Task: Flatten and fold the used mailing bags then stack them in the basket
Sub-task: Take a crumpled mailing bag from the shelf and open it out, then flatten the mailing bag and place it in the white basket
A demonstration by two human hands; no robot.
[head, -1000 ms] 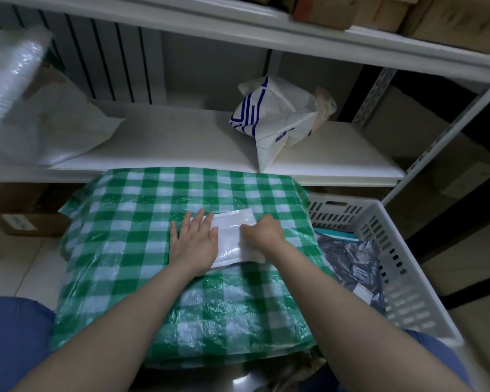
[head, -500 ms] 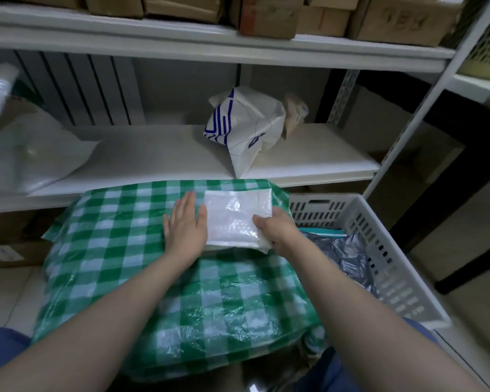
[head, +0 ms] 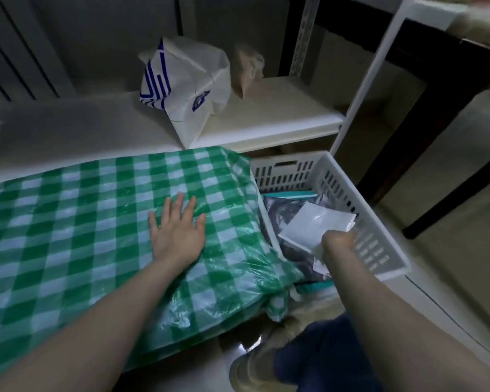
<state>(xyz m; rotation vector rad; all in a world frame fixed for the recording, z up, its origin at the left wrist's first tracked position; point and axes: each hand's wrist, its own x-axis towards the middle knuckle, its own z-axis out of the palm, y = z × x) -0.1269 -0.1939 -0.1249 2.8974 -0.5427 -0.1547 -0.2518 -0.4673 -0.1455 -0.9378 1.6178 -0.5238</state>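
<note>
Our right hand (head: 338,244) pinches folded bag (head: 317,227) over basket (head: 379,236); our left hand (head: 177,236) spread flat on checked cloth (head: 68,222).

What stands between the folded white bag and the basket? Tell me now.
Nothing visible. The right hand holds the folded white bag over the open basket, directly above the grey bags already inside.

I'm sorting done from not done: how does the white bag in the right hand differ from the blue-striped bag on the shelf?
The folded white bag is flat and plain; the blue-striped bag is puffed, crumpled and printed. The right hand holds the folded white bag over the basket; the blue-striped bag sits untouched on the shelf. Both are mostly white.
</note>
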